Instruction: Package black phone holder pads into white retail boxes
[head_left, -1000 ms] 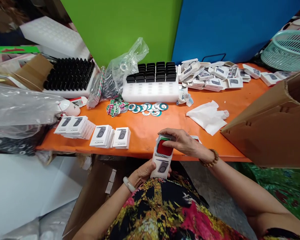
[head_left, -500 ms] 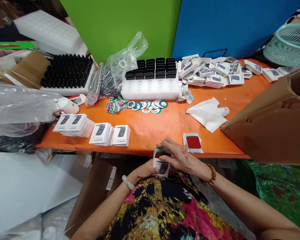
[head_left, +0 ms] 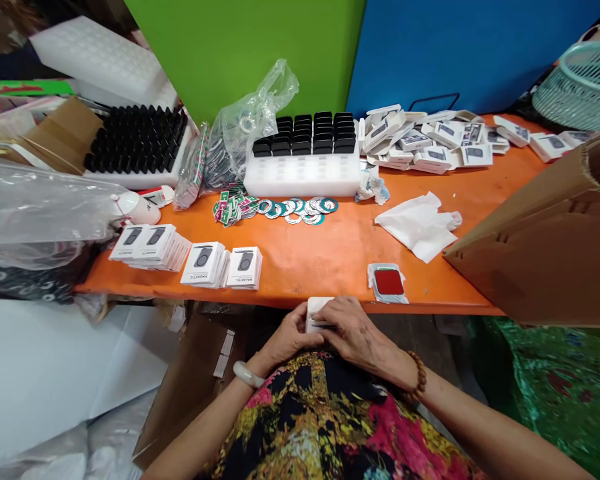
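Close to my body, below the table's front edge, a small white box [head_left: 319,306] is held between both hands. My left hand [head_left: 294,335] grips its left side, fingers wrapped round it. Across its front and right side lies my right hand [head_left: 353,332], fingers closed on the box and covering much of it. On the table [head_left: 325,257] ahead and to the right rests a wrapped square piece with a red face [head_left: 389,281]. Neat stacks of white printed boxes [head_left: 244,268] stand to the left along the front edge.
Round teal-and-white rings [head_left: 300,209] and small printed cards [head_left: 233,207] lie mid-table. Behind them is a white foam tray [head_left: 303,175] of black pieces. Loose white boxes [head_left: 433,143] pile at the back right. A cardboard box [head_left: 540,233] blocks the right end.
The red and green contents that showed at the box's top are out of sight, and white covers that end. My right hand has shifted over the box; my left fingers have moved up its side.
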The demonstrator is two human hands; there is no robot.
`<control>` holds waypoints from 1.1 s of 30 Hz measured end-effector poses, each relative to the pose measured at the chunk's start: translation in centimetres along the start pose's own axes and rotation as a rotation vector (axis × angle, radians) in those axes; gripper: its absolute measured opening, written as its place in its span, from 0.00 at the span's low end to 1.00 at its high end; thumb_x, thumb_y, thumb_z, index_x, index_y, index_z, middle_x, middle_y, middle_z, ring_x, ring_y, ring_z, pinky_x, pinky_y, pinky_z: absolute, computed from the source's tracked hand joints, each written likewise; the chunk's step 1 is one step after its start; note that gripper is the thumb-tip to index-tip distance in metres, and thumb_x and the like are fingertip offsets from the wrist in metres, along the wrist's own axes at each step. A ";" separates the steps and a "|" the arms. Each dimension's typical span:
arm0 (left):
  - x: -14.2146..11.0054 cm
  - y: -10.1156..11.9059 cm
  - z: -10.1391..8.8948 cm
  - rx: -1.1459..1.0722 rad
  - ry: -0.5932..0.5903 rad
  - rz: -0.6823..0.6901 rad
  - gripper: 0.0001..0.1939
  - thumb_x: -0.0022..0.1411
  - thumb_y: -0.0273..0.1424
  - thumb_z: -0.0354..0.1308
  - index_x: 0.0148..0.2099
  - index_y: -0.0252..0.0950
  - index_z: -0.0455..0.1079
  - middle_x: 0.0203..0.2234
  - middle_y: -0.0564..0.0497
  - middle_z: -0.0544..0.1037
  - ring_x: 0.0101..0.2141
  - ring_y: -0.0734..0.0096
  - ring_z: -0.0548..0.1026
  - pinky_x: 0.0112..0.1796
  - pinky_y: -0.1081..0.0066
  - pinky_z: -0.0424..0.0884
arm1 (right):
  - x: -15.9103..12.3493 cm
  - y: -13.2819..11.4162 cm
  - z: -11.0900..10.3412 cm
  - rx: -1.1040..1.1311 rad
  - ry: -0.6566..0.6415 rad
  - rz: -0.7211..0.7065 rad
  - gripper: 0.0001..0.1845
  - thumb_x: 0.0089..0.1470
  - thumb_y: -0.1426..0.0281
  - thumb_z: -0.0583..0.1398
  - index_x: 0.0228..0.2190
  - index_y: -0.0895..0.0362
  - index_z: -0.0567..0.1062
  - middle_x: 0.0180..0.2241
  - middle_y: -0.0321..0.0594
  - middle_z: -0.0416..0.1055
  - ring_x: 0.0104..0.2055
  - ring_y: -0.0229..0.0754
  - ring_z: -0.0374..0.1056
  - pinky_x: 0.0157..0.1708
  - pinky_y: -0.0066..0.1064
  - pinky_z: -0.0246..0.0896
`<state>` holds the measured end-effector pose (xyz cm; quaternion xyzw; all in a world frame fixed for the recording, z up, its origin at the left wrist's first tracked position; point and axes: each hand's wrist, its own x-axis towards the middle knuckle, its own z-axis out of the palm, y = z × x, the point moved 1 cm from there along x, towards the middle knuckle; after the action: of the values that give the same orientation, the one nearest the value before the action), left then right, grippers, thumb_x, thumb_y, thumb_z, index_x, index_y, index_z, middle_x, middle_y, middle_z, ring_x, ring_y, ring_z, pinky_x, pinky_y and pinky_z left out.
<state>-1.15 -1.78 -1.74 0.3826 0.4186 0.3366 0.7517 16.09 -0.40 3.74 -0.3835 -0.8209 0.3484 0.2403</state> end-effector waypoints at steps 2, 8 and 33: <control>-0.6 0.4 -0.3 -0.044 0.140 0.093 0.32 0.46 0.32 0.70 0.53 0.40 0.64 0.37 0.52 0.75 0.35 0.72 0.73 0.40 0.71 0.68 | 0.1 0.3 -0.1 0.017 0.014 0.005 0.06 0.56 0.74 0.58 0.38 0.56 0.72 0.36 0.43 0.73 0.40 0.45 0.65 0.43 0.41 0.59; -1.8 1.2 -0.8 0.153 0.230 0.166 0.19 0.54 0.32 0.64 0.49 0.38 0.68 0.41 0.50 0.75 0.36 0.73 0.74 0.40 0.72 0.70 | -0.6 1.9 1.7 0.166 0.243 0.059 0.17 0.55 0.73 0.58 0.48 0.53 0.68 0.48 0.47 0.65 0.52 0.47 0.62 0.50 0.42 0.62; 0.3 2.4 0.3 0.104 0.384 0.155 0.20 0.50 0.36 0.66 0.45 0.37 0.67 0.26 0.58 0.69 0.25 0.78 0.66 0.29 0.76 0.63 | 0.9 3.2 3.2 1.071 0.337 0.632 0.26 0.38 0.57 0.70 0.37 0.53 0.68 0.28 0.33 0.69 0.27 0.38 0.67 0.28 0.30 0.65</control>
<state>-1.22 -0.44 0.26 0.3806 0.5403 0.4382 0.6092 14.88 0.58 -0.63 -0.4831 -0.3315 0.6990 0.4100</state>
